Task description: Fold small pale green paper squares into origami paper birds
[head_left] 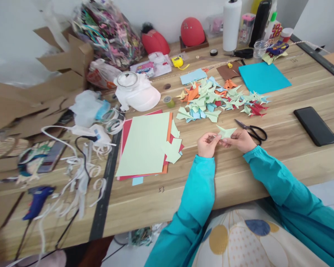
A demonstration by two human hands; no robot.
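Between my two hands is a pale green folded paper piece (226,132) with pointed ends, held just above the table near its front edge. My left hand (207,144) pinches its left side between thumb and fingers. On the other side, my right hand (242,141) grips it, fingers closed. Black-handled scissors (257,132) lie right beside my right hand. Beyond my hands spreads a heap of small folded paper pieces (203,97) in green, orange, blue and red. Sheets of pale green paper (146,142) are stacked on red and orange ones to the left, with cut scraps (173,151) at their edge.
A black phone (316,126) lies at the right. Blue paper (264,78) sits behind the heap. A white bottle (231,26) and a tape measure (178,62) stand farther back. Leftward are a blue glue gun (38,202), white strips, cables and an open cardboard box (72,61).
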